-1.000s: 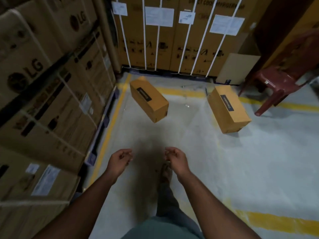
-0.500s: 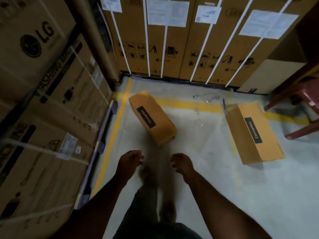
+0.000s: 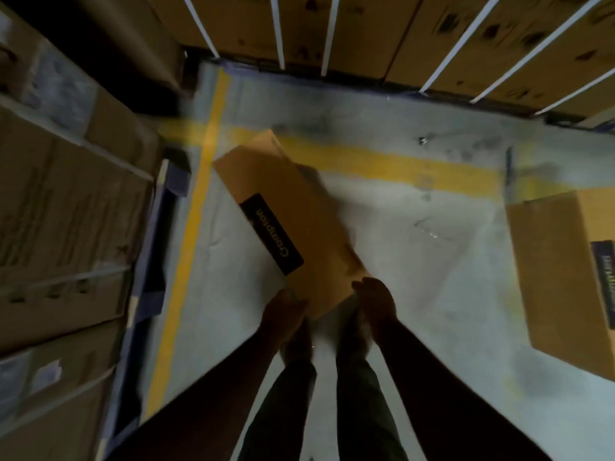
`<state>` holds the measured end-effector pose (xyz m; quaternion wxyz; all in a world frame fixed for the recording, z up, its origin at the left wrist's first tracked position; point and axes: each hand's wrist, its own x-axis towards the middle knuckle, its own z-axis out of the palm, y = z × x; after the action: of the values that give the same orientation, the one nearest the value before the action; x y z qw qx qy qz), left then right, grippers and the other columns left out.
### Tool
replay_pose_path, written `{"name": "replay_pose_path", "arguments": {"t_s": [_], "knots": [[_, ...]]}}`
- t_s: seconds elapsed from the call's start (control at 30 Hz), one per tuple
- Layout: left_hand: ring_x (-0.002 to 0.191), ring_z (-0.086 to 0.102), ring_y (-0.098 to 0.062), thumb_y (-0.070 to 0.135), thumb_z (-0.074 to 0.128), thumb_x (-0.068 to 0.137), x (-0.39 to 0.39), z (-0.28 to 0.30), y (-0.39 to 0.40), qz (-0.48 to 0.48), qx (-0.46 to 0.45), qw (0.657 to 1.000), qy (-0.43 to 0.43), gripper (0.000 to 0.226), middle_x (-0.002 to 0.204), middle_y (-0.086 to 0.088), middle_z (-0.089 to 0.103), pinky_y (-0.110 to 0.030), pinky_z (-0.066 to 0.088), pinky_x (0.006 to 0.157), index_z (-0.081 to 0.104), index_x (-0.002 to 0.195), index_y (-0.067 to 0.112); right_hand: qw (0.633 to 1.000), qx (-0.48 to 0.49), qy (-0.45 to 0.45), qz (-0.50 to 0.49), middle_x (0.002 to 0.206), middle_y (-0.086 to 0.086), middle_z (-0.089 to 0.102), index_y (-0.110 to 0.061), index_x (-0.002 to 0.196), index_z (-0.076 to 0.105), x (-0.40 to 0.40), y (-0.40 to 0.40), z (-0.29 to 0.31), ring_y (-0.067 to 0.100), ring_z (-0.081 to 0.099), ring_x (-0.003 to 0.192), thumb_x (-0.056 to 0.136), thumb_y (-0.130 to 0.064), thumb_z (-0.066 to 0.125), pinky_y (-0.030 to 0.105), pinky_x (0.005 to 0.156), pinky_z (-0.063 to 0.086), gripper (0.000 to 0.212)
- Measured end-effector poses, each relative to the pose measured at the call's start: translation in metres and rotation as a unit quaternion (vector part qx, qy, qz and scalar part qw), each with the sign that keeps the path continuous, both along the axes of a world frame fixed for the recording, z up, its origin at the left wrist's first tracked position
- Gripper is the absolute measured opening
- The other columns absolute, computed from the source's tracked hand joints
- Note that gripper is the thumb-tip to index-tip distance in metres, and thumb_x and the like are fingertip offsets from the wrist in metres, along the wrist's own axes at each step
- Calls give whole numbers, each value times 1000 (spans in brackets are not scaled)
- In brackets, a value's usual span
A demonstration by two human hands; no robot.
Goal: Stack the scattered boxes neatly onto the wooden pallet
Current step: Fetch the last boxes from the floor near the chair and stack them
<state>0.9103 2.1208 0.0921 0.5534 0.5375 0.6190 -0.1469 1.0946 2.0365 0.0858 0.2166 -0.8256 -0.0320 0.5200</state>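
Now our nearer box (image 3: 293, 224) lies slantwise on the concrete floor (image 3: 416, 261) just right of the yellow line (image 3: 186, 261), and we set our left hand (image 3: 283, 314) and right hand (image 3: 376, 301) at its two near corners to lift it evenly, though blur hides whether either grip has closed. Half a second ago both hands hung short of it; a second box (image 3: 562, 274) waits at far right.

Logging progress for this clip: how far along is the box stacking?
Nothing stacked that shows; no pallet top is in view. In hand: left hand and right hand reach the near end of the Crompton box. Left: the second box, on the floor.
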Motion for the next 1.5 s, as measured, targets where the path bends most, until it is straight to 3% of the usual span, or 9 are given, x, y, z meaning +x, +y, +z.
{"name": "replay_pose_path", "arguments": {"t_s": [0.27,0.37,0.5,0.63,0.73,0.87,1.03,1.37,1.5], "knots": [[152,28,-40,76,89,45,59,-128,5,256,-102,961,-7,161,167,-16,21,-54,30,123,2,163,10,962,-62,-113,241,173,3,18,-20,165,24,18,64,-152,27,15,160,109,-47,34,58,126,8,63],[153,23,-45,79,72,70,70,-132,0,299,-48,948,100,142,166,-29,14,-52,27,122,0,161,-3,962,-20,-168,215,132,5,66,-27,131,63,5,51,-151,33,61,123,106,-54,27,45,101,48,51],[148,30,-47,71,39,98,18,-124,12,384,18,907,170,95,160,-30,30,-56,30,120,31,155,-5,969,35,-125,211,86,-12,68,-32,94,68,-23,19,-145,15,70,83,102,-65,36,12,70,46,47],[129,54,-31,65,39,94,-42,-123,-8,344,67,934,64,42,130,2,57,-48,52,97,51,127,41,976,-60,-57,201,141,0,60,-35,148,44,-2,40,-178,30,63,125,71,-91,61,56,100,55,97],[126,55,-23,55,57,97,-59,-129,-16,355,25,935,9,34,131,11,54,-31,52,86,42,128,53,976,-89,107,166,167,11,32,-22,167,3,12,63,-208,38,45,145,64,-74,86,54,108,50,142],[123,60,-24,54,72,88,-78,-136,-23,444,-4,896,-21,73,140,3,58,-52,56,97,37,149,34,953,-26,181,240,143,10,63,-19,157,41,0,68,-205,27,69,114,80,-54,85,43,92,60,95],[101,69,-12,55,51,101,-112,-84,-28,464,-43,885,-11,32,117,15,68,-24,57,66,53,130,41,975,115,146,120,126,-4,65,-21,140,53,-7,41,-119,14,68,106,90,-33,81,21,65,60,59],[111,72,-33,52,44,105,-92,145,-16,333,-139,920,-153,44,127,-7,73,-49,63,82,60,138,28,979,124,88,-138,125,4,57,-23,120,52,-18,-86,156,20,62,110,103,-29,60,36,83,55,19],[109,73,-21,61,59,94,-57,223,-32,154,-125,957,-213,34,120,8,76,-39,63,82,69,122,44,948,135,41,-286,93,5,54,-14,97,49,-44,-167,248,14,62,76,83,-40,57,26,59,48,32]]}}
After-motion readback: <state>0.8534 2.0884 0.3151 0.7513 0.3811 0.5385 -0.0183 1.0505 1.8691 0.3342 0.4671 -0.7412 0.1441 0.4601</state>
